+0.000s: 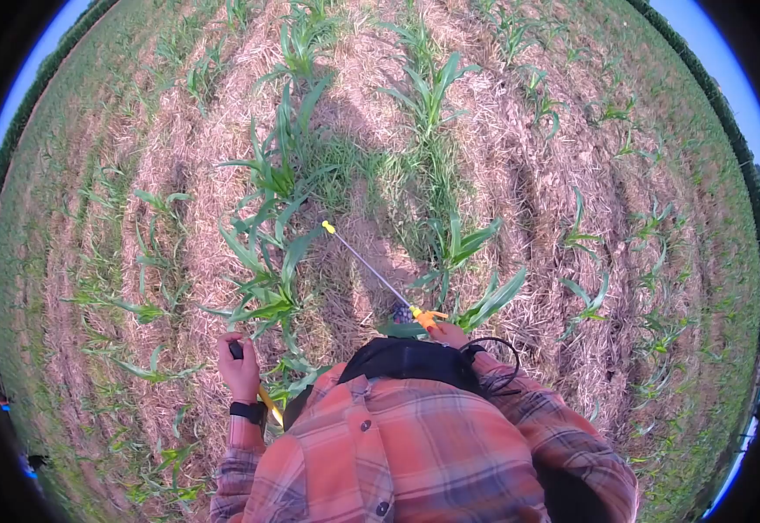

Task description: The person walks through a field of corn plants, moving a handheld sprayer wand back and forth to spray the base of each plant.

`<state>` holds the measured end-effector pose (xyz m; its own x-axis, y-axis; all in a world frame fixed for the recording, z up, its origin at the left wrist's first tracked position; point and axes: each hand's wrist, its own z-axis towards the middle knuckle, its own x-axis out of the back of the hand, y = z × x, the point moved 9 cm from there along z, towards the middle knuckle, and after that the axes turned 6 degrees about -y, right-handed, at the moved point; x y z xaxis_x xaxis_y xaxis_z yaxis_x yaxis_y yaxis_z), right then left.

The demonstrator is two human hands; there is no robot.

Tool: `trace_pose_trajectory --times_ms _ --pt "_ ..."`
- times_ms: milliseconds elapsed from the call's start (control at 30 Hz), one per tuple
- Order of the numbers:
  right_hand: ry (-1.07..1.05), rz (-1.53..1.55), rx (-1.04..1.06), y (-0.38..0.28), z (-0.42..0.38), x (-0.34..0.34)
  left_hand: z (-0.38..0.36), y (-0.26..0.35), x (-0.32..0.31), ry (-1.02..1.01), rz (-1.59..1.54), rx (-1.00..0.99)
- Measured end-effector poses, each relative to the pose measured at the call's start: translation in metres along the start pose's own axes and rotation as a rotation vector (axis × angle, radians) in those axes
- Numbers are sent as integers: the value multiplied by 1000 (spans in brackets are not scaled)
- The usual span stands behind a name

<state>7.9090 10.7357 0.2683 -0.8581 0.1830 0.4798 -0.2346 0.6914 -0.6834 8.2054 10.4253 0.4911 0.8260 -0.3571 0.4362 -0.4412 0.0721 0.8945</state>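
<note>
My right hand (450, 336) is closed round the orange handle of a spray wand (371, 268), in front of my waist. The wand's thin metal tube slants forward and left to a yellow nozzle (327, 227) above the ground between two plant rows. At the left, my left hand (239, 373) is wrapped round the black grip of a lever (236, 349). Behind that wrist shows a yellow bar (269, 406), which looks like part of the same lever. A black hose (512, 370) loops beside my right forearm.
Rows of young corn plants (266, 288) run forward on both sides of me. Dry straw (210, 218) covers the soil between rows, and grassy weeds (332, 170) grow ahead of the nozzle. A corn plant (489, 301) stands close to my right hand.
</note>
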Motion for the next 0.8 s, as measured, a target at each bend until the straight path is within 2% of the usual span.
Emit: trace_pose_trajectory --times_ms 33,100,133,300,400,500,633,733,800 --pt "0 5 -1 5 9 13 9 5 -13 -3 5 -1" --pt "39 57 -207 36 19 41 31 24 -39 -21 12 -43" --pt "18 214 -284 49 23 50 39 40 -54 -64 74 -43" --pt "155 339 -352 82 39 111 79 44 -97 -97 135 -46" --pt "230 643 -417 95 46 134 91 53 -109 -107 145 -17" --pt "351 752 -433 102 58 157 110 61 -117 -105 156 -7" --pt "422 805 -443 102 82 179 144 51 -131 -118 180 -18" --pt "504 707 -487 91 100 196 182 47 -149 -177 125 10" --pt "475 707 -501 80 119 196 207 50 -155 -179 100 16"
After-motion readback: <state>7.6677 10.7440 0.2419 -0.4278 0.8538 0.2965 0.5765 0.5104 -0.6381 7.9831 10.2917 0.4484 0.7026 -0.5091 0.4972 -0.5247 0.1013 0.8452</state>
